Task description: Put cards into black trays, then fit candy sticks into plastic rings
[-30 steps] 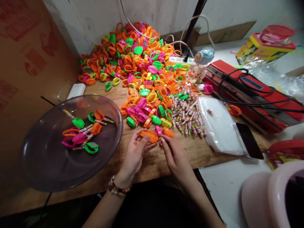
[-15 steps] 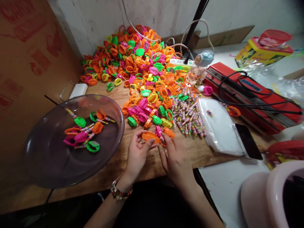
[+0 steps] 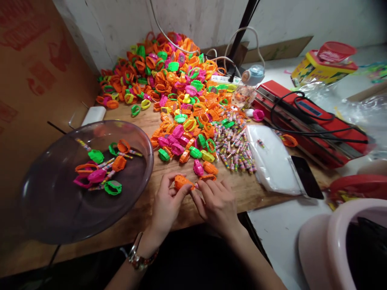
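Note:
My left hand (image 3: pixel 168 202) and my right hand (image 3: pixel 214 203) meet over the near edge of the wooden table (image 3: pixel 193 205). Both pinch one orange toy watch (image 3: pixel 182 182) between thumbs and fingertips. Just beyond them lie a pink toy watch (image 3: pixel 198 167) and another orange one (image 3: pixel 210 167). A big pile of orange, pink, green and yellow toy watches (image 3: pixel 175 80) covers the far table. To the right of it lies a heap of small candy sticks (image 3: pixel 237 151).
A dark round bowl (image 3: pixel 54 209) at the left holds several watches and candy sticks. Clear plastic bags (image 3: pixel 272 161), a black phone (image 3: pixel 306 177) and a red heat sealer (image 3: pixel 305 117) with black cable lie at the right. A pink tub (image 3: pixel 338 245) stands near right.
Both hands have drawn a little nearer to me with the orange watch, and the fingers have closed tighter round it. The view has shifted slightly.

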Available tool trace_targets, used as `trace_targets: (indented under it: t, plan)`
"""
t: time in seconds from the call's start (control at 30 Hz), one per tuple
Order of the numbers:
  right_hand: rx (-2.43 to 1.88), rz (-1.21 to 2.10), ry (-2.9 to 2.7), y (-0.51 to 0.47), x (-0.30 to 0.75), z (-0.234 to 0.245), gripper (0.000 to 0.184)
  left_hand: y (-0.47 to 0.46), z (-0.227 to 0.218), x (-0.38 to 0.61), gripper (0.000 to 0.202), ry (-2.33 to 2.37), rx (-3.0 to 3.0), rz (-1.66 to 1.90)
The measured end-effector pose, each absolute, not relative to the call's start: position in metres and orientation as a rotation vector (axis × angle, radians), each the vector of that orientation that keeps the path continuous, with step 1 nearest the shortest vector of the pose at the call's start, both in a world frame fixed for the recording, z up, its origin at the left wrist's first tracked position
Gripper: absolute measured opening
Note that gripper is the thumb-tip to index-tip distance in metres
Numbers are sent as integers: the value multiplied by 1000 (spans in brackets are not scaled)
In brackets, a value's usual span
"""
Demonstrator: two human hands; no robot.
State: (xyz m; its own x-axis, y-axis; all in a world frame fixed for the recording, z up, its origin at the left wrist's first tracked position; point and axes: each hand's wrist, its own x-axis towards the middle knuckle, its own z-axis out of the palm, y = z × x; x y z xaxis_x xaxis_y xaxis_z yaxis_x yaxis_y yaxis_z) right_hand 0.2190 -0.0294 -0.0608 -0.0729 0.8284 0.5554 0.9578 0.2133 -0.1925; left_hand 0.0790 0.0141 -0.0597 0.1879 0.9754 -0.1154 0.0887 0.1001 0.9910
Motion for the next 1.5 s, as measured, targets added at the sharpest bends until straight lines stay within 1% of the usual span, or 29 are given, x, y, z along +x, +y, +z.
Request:
trace_targets:
  t: [0.27,0.4,0.43,0.47,0.53,0.57,0.63,0.67,0.7,0.73,0.77,0.8,0.87,0.93,1.0,1.03,1.1,1.17,1.23,1.33,1.5]
  plan:
    - [-1601,-254,-1824,-34,207,-64,23,14,-56,80,40,1230,1398,914]
    - [-1611,-133,-1755,-37,210,-59,17,11,-44,74,34,1255,1644,1017]
    - [-1633,-90,-1763,-35,217,-59,23,11,-37,68,34,1304,1754,1091]
    - [-1665,-59,-1767,-31,228,-61,34,13,-29,60,36,1386,1865,1196]
    - [-1802,-44,-1732,-20,255,-70,52,19,-13,43,52,1616,2093,1436]
    - [-1910,-67,-1691,-13,270,-77,54,22,-6,36,62,1732,2207,1534]
    - [-2182,-99,-1616,3,295,-93,47,27,-1,34,76,1829,2455,1630]
    - [-2267,-92,-1611,10,303,-102,42,28,-4,41,76,1768,2601,1590]
    - [-2325,-83,-1609,17,308,-110,38,28,-12,52,71,1643,2736,1488]
    - [-2345,-77,-1614,23,311,-117,36,27,-23,66,60,1466,2824,1328]
    - [-2344,-77,-1614,27,311,-123,35,26,-37,83,47,1263,2886,1072]
    - [-2335,-86,-1603,30,309,-126,34,25,-52,100,39,1135,2895,844]
    - [-2307,-101,-1572,31,306,-129,34,24,-80,129,36,1079,2746,543]
    - [-2274,-104,-1543,26,306,-126,35,26,-100,144,32,1071,2619,454]
    - [-2191,-69,-1499,15,307,-118,33,30,-107,144,33,1086,2471,526]
    - [-2115,-10,-1467,8,306,-113,32,32,-106,141,37,1103,2304,609]
    - [-1909,199,-1407,-8,299,-101,29,35,-98,132,45,1086,1739,754]
    - [-1710,421,-1378,-21,286,-89,28,38,-86,124,48,988,1147,789]
    - [-1612,511,-1393,-30,270,-79,27,39,-74,119,47,896,839,774]
    - [-1581,435,-1402,-33,249,-71,26,37,-64,118,46,864,736,818]
    - [-1597,290,-1444,-31,240,-70,28,31,-66,117,45,869,781,878]
